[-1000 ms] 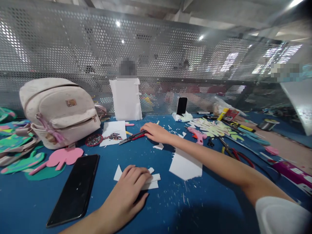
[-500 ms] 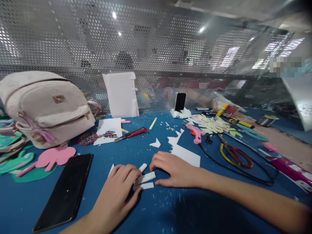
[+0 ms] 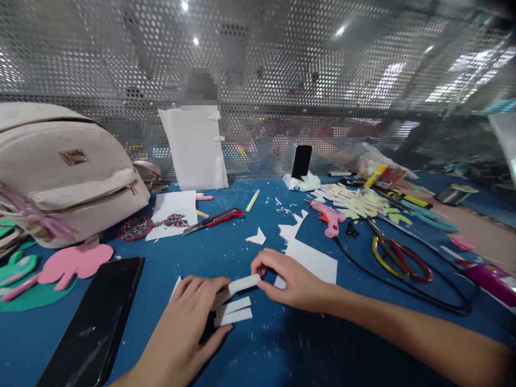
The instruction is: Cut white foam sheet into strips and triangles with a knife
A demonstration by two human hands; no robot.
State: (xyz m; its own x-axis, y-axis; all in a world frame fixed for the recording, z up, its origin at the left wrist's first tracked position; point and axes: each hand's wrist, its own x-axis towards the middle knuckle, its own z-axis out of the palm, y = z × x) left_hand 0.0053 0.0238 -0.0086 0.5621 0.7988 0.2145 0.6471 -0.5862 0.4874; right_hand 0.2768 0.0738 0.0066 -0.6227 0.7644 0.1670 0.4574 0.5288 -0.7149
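Observation:
My right hand [image 3: 288, 279] pinches the right end of a white strip [image 3: 242, 284] between thumb and fingertips. The strip's left end runs under the fingers of my left hand [image 3: 195, 312]. That hand is curled over a white piece with narrow flaps [image 3: 236, 313] that stick out to the right between its thumb and fingers. How the strip joins the piece is hidden under the left fingers. A larger white sheet [image 3: 312, 260] with a jagged cut edge lies behind my right hand, and a small white scrap [image 3: 257, 236] lies further forward.
A black phone [image 3: 92, 322] lies left of my left hand, near a beige backpack [image 3: 68, 172]. A red cutter [image 3: 215, 220] lies ahead. To the right are a pink glue gun [image 3: 328, 217] with its cord, scissors [image 3: 397, 255] and pale strips [image 3: 355, 199].
My right hand, earlier apart with its fingers spread, has closed on the end of a white strip. The view has shifted slightly to the right.

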